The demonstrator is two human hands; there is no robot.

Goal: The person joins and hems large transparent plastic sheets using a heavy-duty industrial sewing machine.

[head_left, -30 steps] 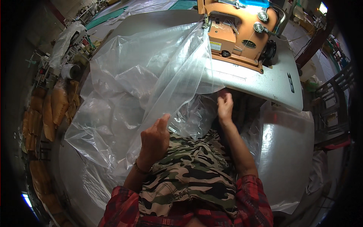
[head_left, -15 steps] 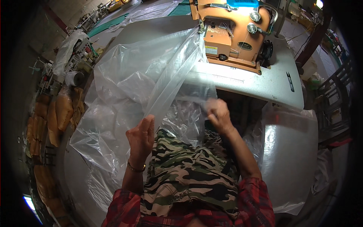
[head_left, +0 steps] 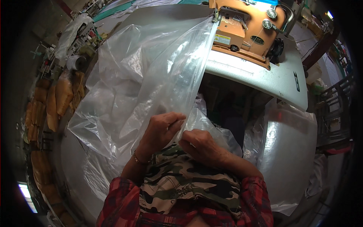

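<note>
A large clear plastic sheet [head_left: 151,72] runs from the needle area of an orange sewing machine [head_left: 242,34] down toward my lap. Its right edge is drawn into a fairly straight line between the machine and my hands. My left hand [head_left: 162,130] is closed on that edge, with thumb and fingers pinched together. Close beside it and slightly nearer to me, my right hand [head_left: 200,145] is curled on the same edge, its fingertips partly hidden. Part of the sheet hangs below the hands over the camouflage cloth on my lap.
The machine stands on a pale table [head_left: 280,81] with a ruler strip. At right, a stack of clear plastic sheets [head_left: 287,143] hangs over a support. Brown wrapped bundles [head_left: 64,98] and a white roll [head_left: 76,62] lie on the left. A dark metal rack [head_left: 334,109] stands far right.
My left hand has moved right and my right hand has come left and down, so they are now close together. The plastic's folded edge has straightened and swung right. The view has shifted slightly.
</note>
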